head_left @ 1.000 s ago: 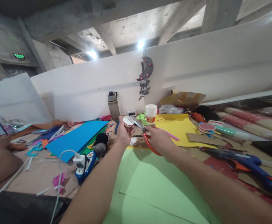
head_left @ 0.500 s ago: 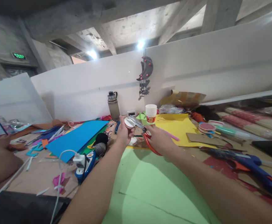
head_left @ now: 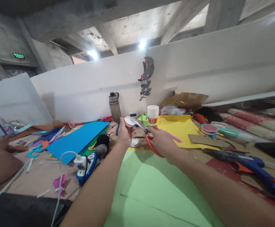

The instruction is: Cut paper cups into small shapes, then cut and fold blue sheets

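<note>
My left hand [head_left: 125, 134] is closed around a small white paper cup piece [head_left: 129, 121] with a red rim, its round face tilted up. My right hand [head_left: 160, 140] grips the red handles of a pair of scissors [head_left: 149, 142]. The metal blades point left and their tips reach the edge of the cup piece; whether they touch it I cannot tell. Below the hands, another white round cup piece [head_left: 134, 142] lies on the table. A stack of white and red paper cups [head_left: 152, 114] stands just beyond my right hand.
Green paper [head_left: 151, 189] covers the table before me, with yellow paper [head_left: 182, 126] and a blue glue gun [head_left: 257, 170] to the right. Leftward are blue paper [head_left: 80, 137], a power strip [head_left: 86, 168] and another person's arm [head_left: 0, 160]. A bottle [head_left: 115, 108] stands behind.
The cup piece in my left hand has turned and shifted slightly left and up, and the scissor blades now meet it nearer its edge. My right hand has hardly moved.
</note>
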Available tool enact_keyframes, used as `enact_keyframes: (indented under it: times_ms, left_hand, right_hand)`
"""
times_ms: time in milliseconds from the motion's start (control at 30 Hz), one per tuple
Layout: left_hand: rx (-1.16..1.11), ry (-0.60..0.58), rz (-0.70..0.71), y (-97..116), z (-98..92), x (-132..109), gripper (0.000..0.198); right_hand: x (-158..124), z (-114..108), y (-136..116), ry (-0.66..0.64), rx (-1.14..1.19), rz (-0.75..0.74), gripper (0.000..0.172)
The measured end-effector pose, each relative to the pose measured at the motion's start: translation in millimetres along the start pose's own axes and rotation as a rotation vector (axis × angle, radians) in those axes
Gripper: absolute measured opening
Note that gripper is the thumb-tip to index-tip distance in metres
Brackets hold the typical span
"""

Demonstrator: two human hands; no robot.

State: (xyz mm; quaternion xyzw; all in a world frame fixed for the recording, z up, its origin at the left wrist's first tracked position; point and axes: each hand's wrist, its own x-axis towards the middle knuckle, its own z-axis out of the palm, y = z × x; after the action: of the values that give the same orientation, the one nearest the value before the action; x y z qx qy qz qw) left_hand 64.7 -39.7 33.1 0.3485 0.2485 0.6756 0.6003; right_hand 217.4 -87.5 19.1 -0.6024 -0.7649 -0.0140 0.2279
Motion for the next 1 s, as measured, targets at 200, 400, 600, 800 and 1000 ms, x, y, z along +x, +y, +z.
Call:
enact_keyframes:
  times_ms: [200,400,600,800,1000]
  left_hand:
    - [0.008,-0.011,-0.028,-3.3,-2.6,1.5,0.045]
    - [0.022,-0.024,-0.094,-4.2,-1.7,-1.1,0.044]
    - [0.04,-0.046,-0.083,-0.3,-1.7,-1.2,0.047]
    - [0.018,-0.029,-0.122,3.0,-3.5,1.1,0.05]
    - [0.037,-0.025,-0.125,0.6,-6.7,4.2,0.056]
  right_hand:
    - [-1.1,4.5,2.8,0.019,0.047,-0.009,0.036]
    - [-1.0,6.6,5.2,0.04,0.039,-0.019,0.042]
    - [1.0,5.7,3.0,0.022,-0.025,-0.022,0.039]
    - [-0.8,2.7,0.5,0.008,-0.036,-0.028,0.037]
    - [-2.6,-0.8,-3.5,-0.01,-0.056,-0.022,0.036]
